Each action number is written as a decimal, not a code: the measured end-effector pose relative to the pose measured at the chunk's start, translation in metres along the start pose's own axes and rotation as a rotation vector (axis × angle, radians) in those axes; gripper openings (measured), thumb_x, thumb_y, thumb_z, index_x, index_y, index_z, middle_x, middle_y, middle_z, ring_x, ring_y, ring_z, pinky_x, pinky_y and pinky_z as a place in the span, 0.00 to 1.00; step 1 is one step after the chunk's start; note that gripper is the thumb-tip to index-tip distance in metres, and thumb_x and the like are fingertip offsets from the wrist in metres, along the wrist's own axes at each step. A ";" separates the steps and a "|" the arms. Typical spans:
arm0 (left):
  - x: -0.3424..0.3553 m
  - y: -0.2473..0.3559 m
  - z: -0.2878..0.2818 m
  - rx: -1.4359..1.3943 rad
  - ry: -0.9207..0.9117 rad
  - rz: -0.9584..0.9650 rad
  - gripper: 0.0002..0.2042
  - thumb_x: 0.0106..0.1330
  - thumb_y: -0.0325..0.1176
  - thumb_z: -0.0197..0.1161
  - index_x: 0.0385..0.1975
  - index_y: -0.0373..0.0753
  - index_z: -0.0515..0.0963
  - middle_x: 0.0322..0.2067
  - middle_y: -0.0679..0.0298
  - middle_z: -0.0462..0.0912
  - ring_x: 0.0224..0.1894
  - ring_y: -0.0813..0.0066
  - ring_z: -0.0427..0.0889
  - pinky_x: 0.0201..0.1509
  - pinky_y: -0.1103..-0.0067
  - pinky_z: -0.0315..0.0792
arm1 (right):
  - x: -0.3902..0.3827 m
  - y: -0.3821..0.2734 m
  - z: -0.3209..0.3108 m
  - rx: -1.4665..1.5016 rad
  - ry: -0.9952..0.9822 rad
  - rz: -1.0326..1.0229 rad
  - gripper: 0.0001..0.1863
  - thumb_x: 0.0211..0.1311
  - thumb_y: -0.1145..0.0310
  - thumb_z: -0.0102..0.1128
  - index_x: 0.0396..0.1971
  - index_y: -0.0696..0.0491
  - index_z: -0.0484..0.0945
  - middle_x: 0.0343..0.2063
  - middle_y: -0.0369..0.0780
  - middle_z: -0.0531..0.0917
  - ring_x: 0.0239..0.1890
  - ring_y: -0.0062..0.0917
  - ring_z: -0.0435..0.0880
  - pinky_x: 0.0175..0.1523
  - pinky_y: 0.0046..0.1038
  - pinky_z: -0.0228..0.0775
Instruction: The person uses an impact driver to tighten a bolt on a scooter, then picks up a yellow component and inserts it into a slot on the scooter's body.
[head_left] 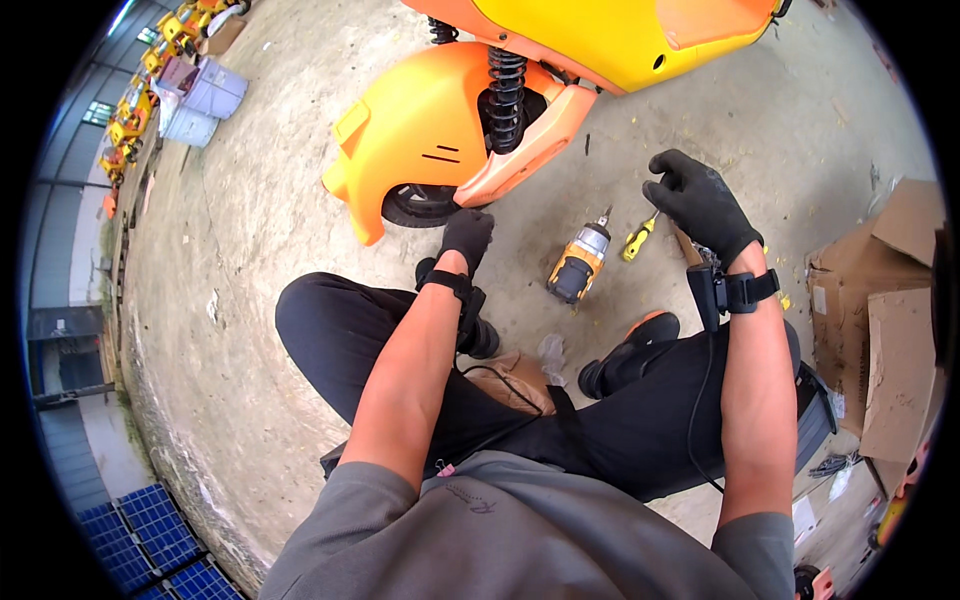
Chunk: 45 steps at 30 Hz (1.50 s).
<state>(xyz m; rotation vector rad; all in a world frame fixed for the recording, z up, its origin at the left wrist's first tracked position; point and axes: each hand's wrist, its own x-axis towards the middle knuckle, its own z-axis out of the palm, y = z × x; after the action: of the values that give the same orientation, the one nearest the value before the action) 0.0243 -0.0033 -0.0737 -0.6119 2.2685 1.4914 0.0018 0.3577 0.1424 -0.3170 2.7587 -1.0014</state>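
Both my hands wear black gloves. My left hand [467, 238] is closed beside the small black wheel [420, 203] and the lower end of the orange fork cover [530, 143]; whatever its fingers hold is hidden. My right hand [702, 200] is raised at the right, fingers bent, thumb and forefinger apart, with nothing visible between them. Just below it lies a yellow-green screwdriver [638, 241], its shaft pointing up toward the hand. Between my hands a yellow and black cordless impact driver [578, 263] lies on the floor. An orange fender [410, 130] covers the wheel.
The yellow and orange scooter body [610, 40] with its black spring shock [507, 95] stands ahead. Opened cardboard boxes [870, 320] are at my right. A brown bag [508, 383] lies between my legs. Pale bins [212, 90] and more yellow vehicles [130, 120] stand far left.
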 end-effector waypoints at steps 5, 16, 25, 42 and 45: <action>0.015 -0.019 -0.010 0.069 0.123 0.015 0.08 0.64 0.35 0.59 0.27 0.38 0.76 0.25 0.65 0.79 0.25 0.71 0.83 0.26 0.76 0.73 | 0.002 -0.004 0.002 0.018 0.002 0.003 0.22 0.57 0.58 0.61 0.45 0.58 0.76 0.27 0.46 0.82 0.32 0.36 0.83 0.40 0.34 0.73; -0.035 0.045 0.020 -0.143 -0.187 -0.036 0.08 0.66 0.36 0.60 0.34 0.38 0.76 0.28 0.66 0.80 0.27 0.75 0.82 0.29 0.80 0.74 | 0.000 -0.003 -0.004 0.003 -0.013 0.041 0.22 0.56 0.57 0.61 0.46 0.58 0.77 0.29 0.45 0.82 0.33 0.35 0.82 0.40 0.33 0.72; -0.035 0.044 0.027 -0.056 -0.238 0.040 0.08 0.66 0.36 0.59 0.35 0.37 0.76 0.29 0.66 0.79 0.29 0.76 0.82 0.32 0.80 0.74 | 0.001 0.002 -0.003 0.012 0.008 0.007 0.23 0.56 0.56 0.61 0.45 0.58 0.77 0.29 0.47 0.83 0.34 0.38 0.82 0.42 0.35 0.72; -0.054 0.072 0.048 0.056 -0.303 0.209 0.13 0.67 0.38 0.59 0.39 0.34 0.77 0.31 0.61 0.81 0.31 0.73 0.81 0.36 0.77 0.74 | 0.002 -0.001 -0.006 0.007 0.029 0.010 0.24 0.56 0.56 0.60 0.45 0.59 0.78 0.28 0.45 0.83 0.31 0.32 0.83 0.42 0.33 0.74; -0.062 0.084 0.058 0.149 -0.223 0.326 0.18 0.66 0.44 0.58 0.40 0.31 0.78 0.34 0.54 0.83 0.37 0.64 0.83 0.44 0.71 0.74 | 0.001 -0.004 -0.010 0.014 0.037 0.028 0.22 0.58 0.55 0.61 0.45 0.57 0.78 0.29 0.44 0.81 0.33 0.33 0.80 0.43 0.33 0.72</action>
<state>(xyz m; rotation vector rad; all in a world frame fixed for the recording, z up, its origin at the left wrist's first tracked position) 0.0349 0.0893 0.0009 -0.0290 2.3520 1.4274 -0.0012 0.3601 0.1523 -0.2591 2.7792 -1.0294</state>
